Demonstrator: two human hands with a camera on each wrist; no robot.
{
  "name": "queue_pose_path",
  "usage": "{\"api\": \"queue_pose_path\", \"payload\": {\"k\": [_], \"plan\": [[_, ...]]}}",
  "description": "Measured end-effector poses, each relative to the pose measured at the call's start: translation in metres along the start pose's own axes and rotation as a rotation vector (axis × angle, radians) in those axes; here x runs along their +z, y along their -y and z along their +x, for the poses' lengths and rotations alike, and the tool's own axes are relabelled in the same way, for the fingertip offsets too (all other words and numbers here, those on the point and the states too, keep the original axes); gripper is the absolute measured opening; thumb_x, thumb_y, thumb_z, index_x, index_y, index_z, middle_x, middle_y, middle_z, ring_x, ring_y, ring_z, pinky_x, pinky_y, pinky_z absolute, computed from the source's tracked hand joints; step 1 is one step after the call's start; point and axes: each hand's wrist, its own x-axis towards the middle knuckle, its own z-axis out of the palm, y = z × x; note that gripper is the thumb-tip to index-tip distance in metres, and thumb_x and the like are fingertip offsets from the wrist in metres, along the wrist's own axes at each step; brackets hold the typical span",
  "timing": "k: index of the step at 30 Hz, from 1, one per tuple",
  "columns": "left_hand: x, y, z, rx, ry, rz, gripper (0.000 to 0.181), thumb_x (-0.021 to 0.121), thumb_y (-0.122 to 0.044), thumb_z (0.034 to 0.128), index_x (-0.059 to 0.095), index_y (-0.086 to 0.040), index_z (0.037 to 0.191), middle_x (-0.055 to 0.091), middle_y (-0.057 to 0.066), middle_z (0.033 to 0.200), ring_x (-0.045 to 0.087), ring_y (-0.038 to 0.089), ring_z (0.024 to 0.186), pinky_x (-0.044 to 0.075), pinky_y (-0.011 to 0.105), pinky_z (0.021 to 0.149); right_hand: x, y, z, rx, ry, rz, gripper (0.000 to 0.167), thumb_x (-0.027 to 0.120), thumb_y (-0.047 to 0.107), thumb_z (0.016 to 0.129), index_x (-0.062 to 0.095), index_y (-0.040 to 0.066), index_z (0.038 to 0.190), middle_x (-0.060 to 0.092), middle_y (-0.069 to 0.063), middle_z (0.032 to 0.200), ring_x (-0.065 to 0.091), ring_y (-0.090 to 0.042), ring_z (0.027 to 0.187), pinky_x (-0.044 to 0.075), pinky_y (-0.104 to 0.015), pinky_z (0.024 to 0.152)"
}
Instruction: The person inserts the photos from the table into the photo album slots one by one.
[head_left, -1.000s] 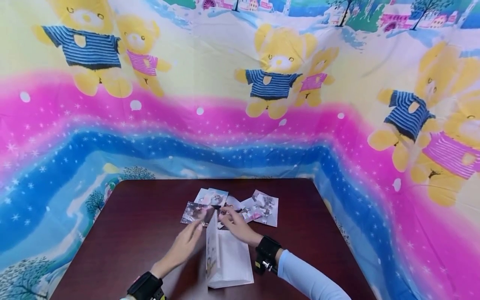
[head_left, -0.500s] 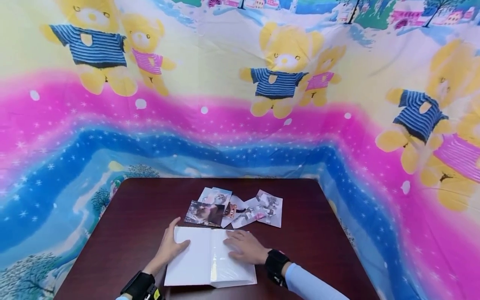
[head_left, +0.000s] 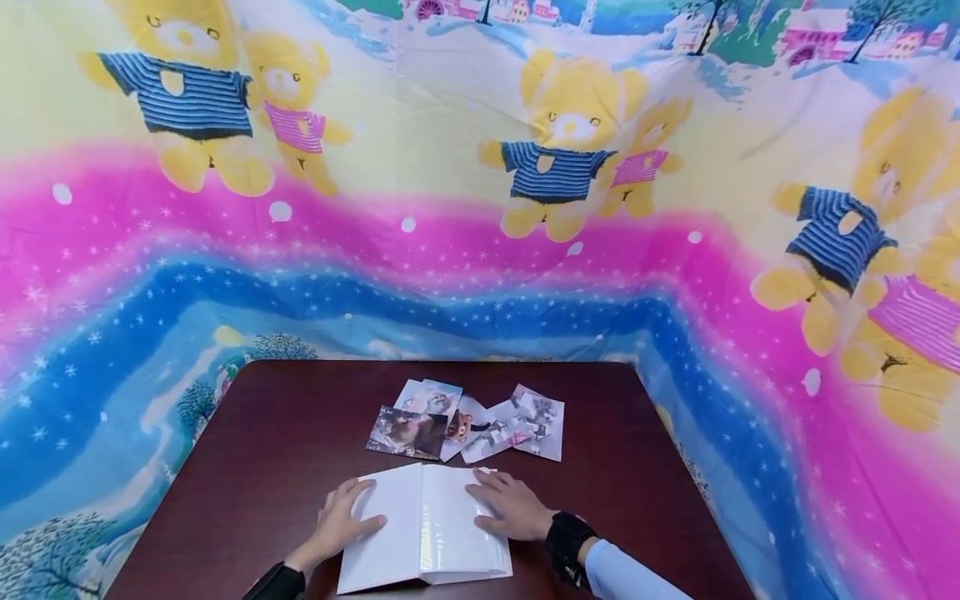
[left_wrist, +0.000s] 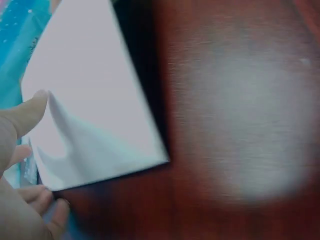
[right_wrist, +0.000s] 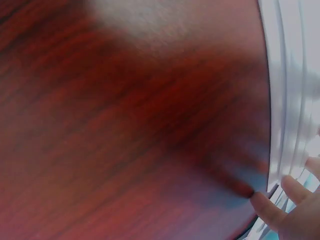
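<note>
A white photo album (head_left: 390, 525) lies open on the table in the head view, clear plastic sleeves on its right side. My left hand (head_left: 337, 521) holds the left cover near its outer edge. In the left wrist view the left thumb (left_wrist: 32, 112) is on the white cover (left_wrist: 95, 90), with the other fingers at its edge. The cover is tilted, with dark shadow along its edge. My right hand (head_left: 513, 504) rests on the right pages with fingers spread. The right wrist view shows its fingers (right_wrist: 295, 190) at the corner of the stacked pages (right_wrist: 287, 75).
Several loose photos lie beyond the album: a dark animal picture (head_left: 408, 432), a paler one (head_left: 435, 396), a cartoon bear picture (head_left: 460, 427) and greyish prints (head_left: 536, 421) at the right. A bear-patterned cloth (head_left: 450, 275) hangs behind the dark red table (head_left: 262, 433).
The album was partly folded, its cover standing upright; the cover has swung left and the album lies open. Both hands have moved apart, and the left hand has come slightly nearer along the cover.
</note>
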Motion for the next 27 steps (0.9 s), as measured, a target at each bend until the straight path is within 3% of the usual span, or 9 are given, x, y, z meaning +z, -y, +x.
{"api": "queue_pose_path", "payload": {"k": [2,6,12,19,27], "plan": [[-0.003,-0.004,0.011,-0.004,-0.034,0.009,0.054,0.077,-0.029,0.0856,0.061,0.0,0.129,0.053,0.029,0.128,0.048,0.048,0.116,0.038,0.07,0.087,-0.002,0.0,-0.001,0.006,0.006,0.005,0.056,0.052,0.048,0.1,0.046,0.02,0.149,0.035,-0.01,0.157,0.04,-0.037,0.135,0.043,-0.059,0.097],[-0.005,-0.012,0.043,-0.01,-0.168,0.05,0.035,0.068,-0.02,0.0932,0.063,0.005,0.118,0.06,0.023,0.107,0.058,0.04,0.098,0.046,0.057,0.079,-0.002,-0.001,-0.005,0.009,0.002,0.014,0.056,0.052,0.046,0.1,0.046,0.019,0.149,0.036,-0.012,0.156,0.041,-0.038,0.134,0.043,-0.061,0.096],[0.01,-0.013,0.077,-0.109,-0.28,0.148,0.038,0.069,-0.019,0.0872,0.061,0.011,0.109,0.058,0.028,0.097,0.056,0.047,0.091,0.045,0.06,0.073,0.002,-0.002,-0.009,0.013,0.016,0.025,0.056,0.049,0.047,0.101,0.043,0.02,0.15,0.033,-0.011,0.158,0.04,-0.038,0.135,0.042,-0.06,0.098],[0.024,-0.011,0.095,-0.166,-0.276,0.235,0.056,0.077,-0.029,0.0822,0.056,0.017,0.107,0.053,0.035,0.103,0.052,0.052,0.101,0.043,0.067,0.081,0.004,-0.002,-0.005,0.015,0.012,0.009,0.057,0.045,0.048,0.103,0.04,0.021,0.152,0.028,-0.008,0.16,0.038,-0.036,0.137,0.041,-0.059,0.099],[0.022,-0.006,0.11,-0.202,-0.215,0.265,0.069,0.083,-0.035,0.0786,0.054,0.016,0.116,0.054,0.038,0.108,0.052,0.053,0.106,0.04,0.067,0.085,0.004,0.003,-0.004,0.041,0.011,0.038,0.057,0.042,0.049,0.103,0.038,0.022,0.153,0.025,-0.008,0.161,0.035,-0.038,0.139,0.037,-0.061,0.102]]}}
